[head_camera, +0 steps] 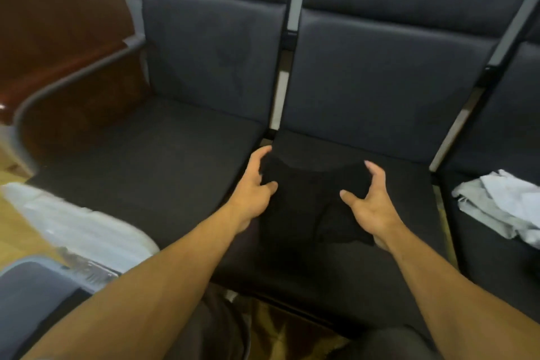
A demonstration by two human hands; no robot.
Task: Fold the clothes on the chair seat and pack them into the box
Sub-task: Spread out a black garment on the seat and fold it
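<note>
Left hand (254,181) fingers (264,152) curl over the far-left corner of the black garment (309,213), thumb on top, gripping that edge. Right hand (371,199) fingers (369,165) hook over the far-right corner, thumb pointing in toward the cloth; palm sits along its right edge, so it's holding the fabric too. Garment is a folded dark rectangle lying flat on the middle chair seat (336,269), long axis running from the seat's front edge toward the backrest, hands at the far end. Crumpled white-grey clothes (496,204) lie on the next seat, right of the middle seat, well apart from the black piece. Left of the middle seat, low and near the camera: a blurry grey box (32,286) with something pale and plastic-looking beside it.
</note>
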